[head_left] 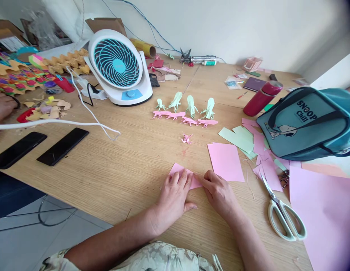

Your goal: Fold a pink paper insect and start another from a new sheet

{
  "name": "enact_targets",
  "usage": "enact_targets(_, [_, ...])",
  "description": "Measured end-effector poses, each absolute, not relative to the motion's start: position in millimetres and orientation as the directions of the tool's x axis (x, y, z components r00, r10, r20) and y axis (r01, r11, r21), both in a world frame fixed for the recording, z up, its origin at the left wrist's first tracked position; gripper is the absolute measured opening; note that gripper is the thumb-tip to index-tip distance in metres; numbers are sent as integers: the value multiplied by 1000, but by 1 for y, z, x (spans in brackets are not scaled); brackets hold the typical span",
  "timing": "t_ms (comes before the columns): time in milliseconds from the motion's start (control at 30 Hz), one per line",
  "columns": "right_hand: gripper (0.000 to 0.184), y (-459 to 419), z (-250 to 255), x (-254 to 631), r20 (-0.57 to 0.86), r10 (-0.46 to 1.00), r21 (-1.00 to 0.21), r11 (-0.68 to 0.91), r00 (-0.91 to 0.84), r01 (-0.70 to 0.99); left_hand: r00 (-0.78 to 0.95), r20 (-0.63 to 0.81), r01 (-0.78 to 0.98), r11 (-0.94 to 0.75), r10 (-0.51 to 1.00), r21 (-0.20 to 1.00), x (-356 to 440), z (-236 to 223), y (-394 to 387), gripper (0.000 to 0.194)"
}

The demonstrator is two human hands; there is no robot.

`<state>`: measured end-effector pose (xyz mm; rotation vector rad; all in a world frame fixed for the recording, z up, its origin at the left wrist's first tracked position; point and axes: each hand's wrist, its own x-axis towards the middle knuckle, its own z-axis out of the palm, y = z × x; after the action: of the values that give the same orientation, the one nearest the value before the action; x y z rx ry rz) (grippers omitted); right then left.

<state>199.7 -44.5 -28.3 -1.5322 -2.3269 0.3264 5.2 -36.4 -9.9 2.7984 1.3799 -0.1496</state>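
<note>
A folded piece of pink paper (195, 183) lies on the table in front of me, partly covered by my hands. My left hand (175, 194) rests flat on it, fingers stretched out and thumb apart. At the paper's right corner, my right hand (220, 192) has curled fingers pinched together at the edge. A stack of pink paper squares (226, 162) is just beyond my right hand. Further up sit a small pink origami figure (187, 138), a row of pink origami insects (188, 121) and several pale green ones (191, 105).
Open scissors (284, 220) lie at the right beside a large pink sheet (327, 218) and paper scraps (244, 139). A teal bag (310, 120) and red flask (263, 98) stand behind them. Leftward are a fan (118, 67), white cable (90, 111), two phones (63, 146) and another person's hand (5, 107).
</note>
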Motion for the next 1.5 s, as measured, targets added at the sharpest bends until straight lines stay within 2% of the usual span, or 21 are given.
enact_targets(300, [41, -48, -27, 199, 157, 895, -356, 447, -419, 821, 599, -69, 800, -601, 798, -6, 3, -16, -40, 96])
enact_targets(367, [41, -50, -26, 199, 163, 898, -401, 439, -409, 804, 595, -63, 802, -597, 801, -8, 3, -17, -41, 97])
enact_targets(500, [40, -51, -21, 200, 196, 929, -572, 369, -315, 732, 598, -58, 800, -599, 800, -18, 3, -15, -42, 98])
enact_targets(567, [40, -51, -19, 196, 251, 936, -592, 349, -246, 726, 600, -60, 798, -602, 798, -21, 3, -14, -42, 98])
enact_targets(667, [43, -53, -19, 184, 290, 915, -539, 399, -282, 741, 601, -65, 797, -603, 796, -20, 3, -14, -41, 95])
enact_targets(767, [52, -58, -27, 173, 283, 867, -412, 496, -411, 764, 603, -68, 796, -605, 795, -17, 3, -15, -42, 91])
enact_targets(900, [69, -66, -41, 171, 223, 853, -291, 521, -472, 803, 598, -78, 800, -600, 798, -14, 3, -16, -44, 91])
enact_targets(1133, [78, -69, -41, 175, 142, 851, -272, 525, -506, 806, 601, -127, 799, -598, 789, 60, 0, -14, -44, 82])
enact_targets(1500, [80, -69, -37, 179, 138, 813, -238, 581, -565, 778, 638, -44, 767, -629, 769, 132, -18, -19, -46, 82])
